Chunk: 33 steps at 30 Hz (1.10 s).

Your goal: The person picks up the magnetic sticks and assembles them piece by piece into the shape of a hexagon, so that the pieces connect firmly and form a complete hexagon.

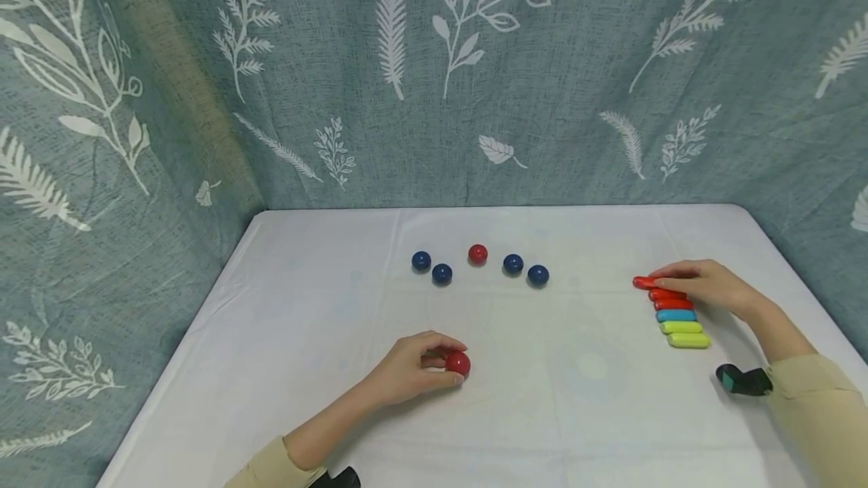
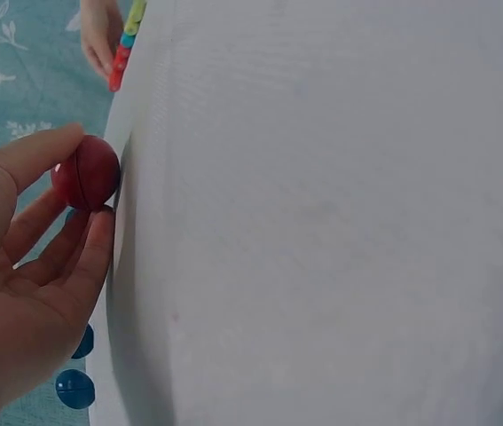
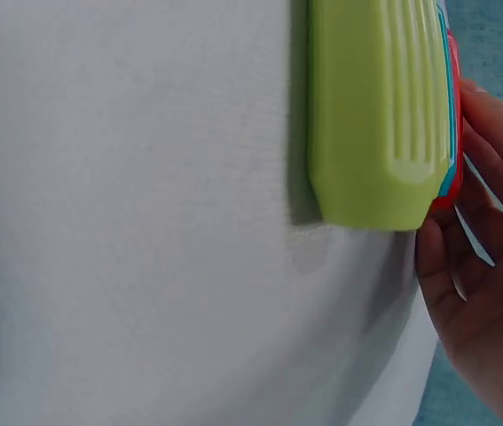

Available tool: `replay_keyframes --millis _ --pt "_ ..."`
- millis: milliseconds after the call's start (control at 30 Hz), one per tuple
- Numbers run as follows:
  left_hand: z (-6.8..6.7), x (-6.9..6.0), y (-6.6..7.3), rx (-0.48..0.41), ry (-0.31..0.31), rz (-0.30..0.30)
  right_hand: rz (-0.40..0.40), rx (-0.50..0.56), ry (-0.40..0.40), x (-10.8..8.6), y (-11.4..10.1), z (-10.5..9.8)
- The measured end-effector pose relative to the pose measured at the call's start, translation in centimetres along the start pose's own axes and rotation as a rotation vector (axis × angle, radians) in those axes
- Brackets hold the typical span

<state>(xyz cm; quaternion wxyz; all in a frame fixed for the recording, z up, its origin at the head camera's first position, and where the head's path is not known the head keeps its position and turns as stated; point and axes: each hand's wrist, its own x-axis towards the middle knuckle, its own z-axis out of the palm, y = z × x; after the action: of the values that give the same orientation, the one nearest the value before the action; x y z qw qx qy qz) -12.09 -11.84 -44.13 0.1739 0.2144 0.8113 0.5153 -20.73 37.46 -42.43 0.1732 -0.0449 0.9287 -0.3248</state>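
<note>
My left hand (image 1: 414, 367) pinches a glossy red ball (image 1: 457, 363) between thumb and fingertips over the middle of the white table. In the left wrist view a seam line shows around this red ball (image 2: 86, 173). On the right side, my right hand (image 1: 708, 285) holds a red plastic block (image 1: 644, 282) by its right end, at the far end of a row. Nearer in that row lie two more red blocks (image 1: 673, 305), a blue block (image 1: 676, 315) and two lime blocks (image 1: 689, 340). The lime block (image 3: 375, 115) partly hides the right fingertips in the right wrist view.
Toward the back of the white table (image 1: 325, 285) lie another red ball (image 1: 478, 254) and several dark blue balls (image 1: 441, 274), some to each side of it. A grey-green leaf-patterned curtain (image 1: 434, 134) hangs behind the table and along the left.
</note>
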Motion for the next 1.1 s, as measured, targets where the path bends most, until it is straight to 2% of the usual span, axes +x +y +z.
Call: replay_keyframes --millis 267,567,800,1100 --pt "0.1 -0.1 -0.3 0.005 0.013 0.006 -0.056 -0.080 0.029 0.7 -1.8 0.4" --pt "0.2 -0.3 -0.1 -0.026 0.022 0.001 -0.139 -0.067 0.026 1.0 -4.1 1.7" --pt "0.3 -0.4 -0.1 -0.058 0.023 -0.011 -0.240 -0.048 0.000 1.4 -5.6 3.3" --pt "0.5 -0.3 -0.3 -0.068 0.028 0.022 -0.378 -0.029 -0.036 1.3 -8.1 6.0"
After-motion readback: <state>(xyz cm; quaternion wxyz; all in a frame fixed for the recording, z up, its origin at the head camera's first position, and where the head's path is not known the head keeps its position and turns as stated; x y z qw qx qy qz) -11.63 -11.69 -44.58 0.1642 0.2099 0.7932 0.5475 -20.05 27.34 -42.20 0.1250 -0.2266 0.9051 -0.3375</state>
